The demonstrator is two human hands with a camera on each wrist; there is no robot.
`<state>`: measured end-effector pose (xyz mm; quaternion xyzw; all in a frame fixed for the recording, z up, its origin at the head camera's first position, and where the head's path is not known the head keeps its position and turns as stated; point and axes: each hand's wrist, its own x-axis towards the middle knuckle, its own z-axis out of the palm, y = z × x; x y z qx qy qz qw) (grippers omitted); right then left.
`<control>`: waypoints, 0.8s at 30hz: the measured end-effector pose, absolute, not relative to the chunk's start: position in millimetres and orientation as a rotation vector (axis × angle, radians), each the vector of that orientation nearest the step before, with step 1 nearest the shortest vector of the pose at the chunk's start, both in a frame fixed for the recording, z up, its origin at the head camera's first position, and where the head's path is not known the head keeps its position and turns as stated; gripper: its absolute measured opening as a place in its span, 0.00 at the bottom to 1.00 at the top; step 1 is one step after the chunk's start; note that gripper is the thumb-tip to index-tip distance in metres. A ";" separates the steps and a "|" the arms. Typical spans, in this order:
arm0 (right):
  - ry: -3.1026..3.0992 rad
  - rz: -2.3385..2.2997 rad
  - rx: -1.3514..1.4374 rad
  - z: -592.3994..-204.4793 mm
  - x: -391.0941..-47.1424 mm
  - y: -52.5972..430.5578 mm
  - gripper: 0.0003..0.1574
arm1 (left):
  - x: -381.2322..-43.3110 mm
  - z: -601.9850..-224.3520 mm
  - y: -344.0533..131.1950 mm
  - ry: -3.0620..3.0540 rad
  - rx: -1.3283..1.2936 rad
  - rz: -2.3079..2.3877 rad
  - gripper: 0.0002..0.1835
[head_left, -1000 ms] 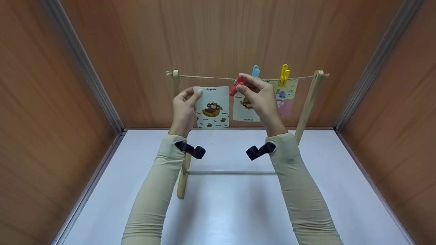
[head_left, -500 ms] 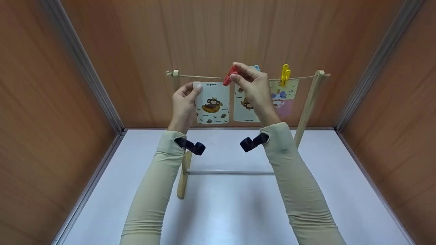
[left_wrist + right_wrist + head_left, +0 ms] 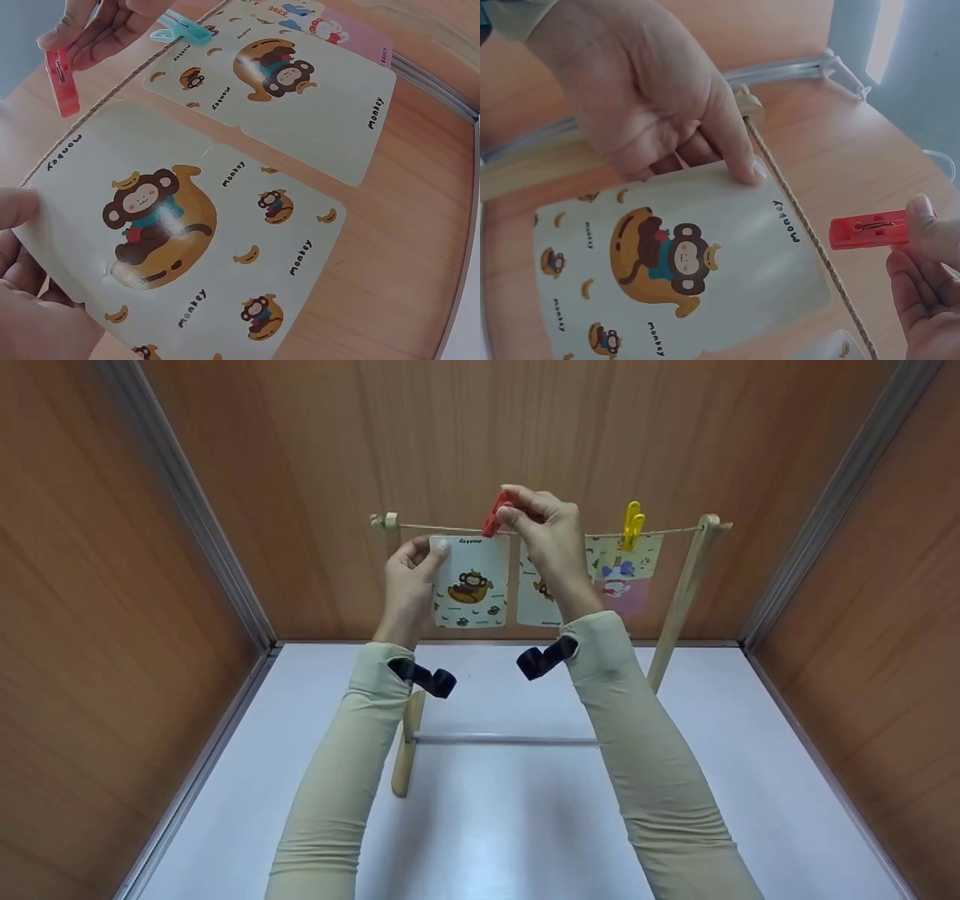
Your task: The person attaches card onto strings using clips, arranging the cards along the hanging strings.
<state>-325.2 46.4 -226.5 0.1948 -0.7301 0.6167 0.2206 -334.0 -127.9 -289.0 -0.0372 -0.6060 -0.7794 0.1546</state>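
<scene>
My left hand (image 3: 411, 577) pinches the upper left corner of a white card (image 3: 471, 585) printed with a monkey on a banana, its top edge right at the rope (image 3: 795, 199). Between thumb and fingers, my right hand (image 3: 551, 536) grips a red clothespin (image 3: 870, 229) just above the rope, over the card's top right part. A second monkey card (image 3: 300, 97) hangs beside the first on a light blue clothespin (image 3: 182, 30), which my right hand hides in the head view. Farther right, a yellow clothespin (image 3: 633, 525) holds a yellow and pink card (image 3: 624, 574).
The rope runs between two wooden posts, the right post (image 3: 679, 607) leaning outward at its top. A crossbar (image 3: 510, 739) joins them low over the white table (image 3: 480, 825). Wood-grain panels (image 3: 450, 427) stand behind and at both sides.
The left hand has raised the monkey card up to the rope. My right hand has moved up and left, bringing the red clothespin above the card's top edge.
</scene>
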 end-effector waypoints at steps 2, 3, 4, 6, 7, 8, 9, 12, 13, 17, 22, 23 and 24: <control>-2.010 1.718 0.523 -225.8 -326.5 44.1 0.20 | -334.2 -288.2 -128.2 -1.743 -0.109 -2.226 0.12; -2.008 1.725 0.513 -225.6 -327.2 42.8 0.20 | -334.1 -287.8 -128.4 -1.750 -0.111 -2.218 0.12; -2.009 1.726 0.501 -225.4 -327.7 41.7 0.20 | -334.0 -287.5 -128.5 -1.753 -0.112 -2.216 0.12; -2.014 1.711 0.490 -225.3 -329.3 39.5 0.20 | -333.7 -287.1 -129.0 -1.758 -0.119 -2.207 0.11; -2.017 1.708 0.482 -225.2 -330.1 38.3 0.20 | -333.5 -286.9 -129.4 -1.756 -0.124 -2.208 0.11; -2.019 1.701 0.484 -225.4 -331.0 37.4 0.20 | -333.7 -286.7 -129.2 -1.746 -0.121 -2.209 0.10; -2.023 1.696 0.483 -225.4 -331.5 36.5 0.20 | -333.9 -286.6 -129.2 -1.746 -0.119 -2.205 0.10; -2.037 1.668 0.501 -226.3 -332.7 34.3 0.19 | -335.0 -285.7 -128.6 -1.758 -0.107 -2.173 0.10; -2.043 1.663 0.502 -226.7 -333.3 33.6 0.19 | -335.4 -285.5 -128.3 -1.771 -0.098 -2.156 0.10; -2.065 1.620 0.517 -228.5 -333.9 30.6 0.19 | -335.7 -285.4 -128.3 -1.838 -0.073 -2.098 0.13; -2.085 1.575 0.541 -229.6 -333.5 27.2 0.19 | -335.5 -286.6 -128.4 -1.862 -0.066 -2.102 0.15; -2.089 1.571 0.546 -229.5 -333.4 26.8 0.19 | -335.7 -286.8 -128.2 -1.864 -0.066 -2.103 0.16; -2.093 1.572 0.549 -229.3 -333.4 26.6 0.19 | -335.8 -286.9 -128.0 -1.865 -0.066 -2.104 0.16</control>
